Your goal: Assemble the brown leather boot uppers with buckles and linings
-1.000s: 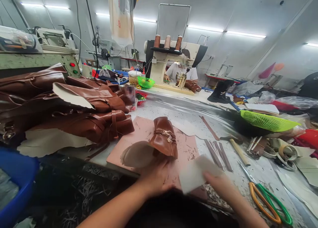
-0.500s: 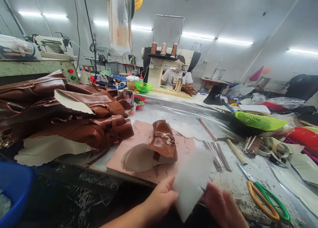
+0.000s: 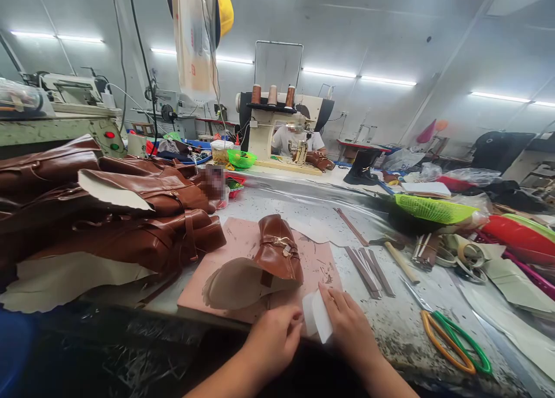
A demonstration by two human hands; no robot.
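Against right hand [image 3: 350,327], white sheet [image 3: 319,317], partly hidden

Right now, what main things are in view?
board: one, pink, centre front
front boot: one, brown, on board
sheet: one, white, centre front
piled boots: several, brown, left
strips: several, mostly brownish, right of board
hammer: one, pale handle, right of strips
scissors: one, orange-green handles, front right
big sewing machine: one, cream, far side
spools: three, brown and beige, on machine
far boot: one, black, right of machine
baskets: at least two, green, far and right
person: one, white shirt, behind machine
left hand: one, bare, left of sheet
right hand: one, bare, touching sheet
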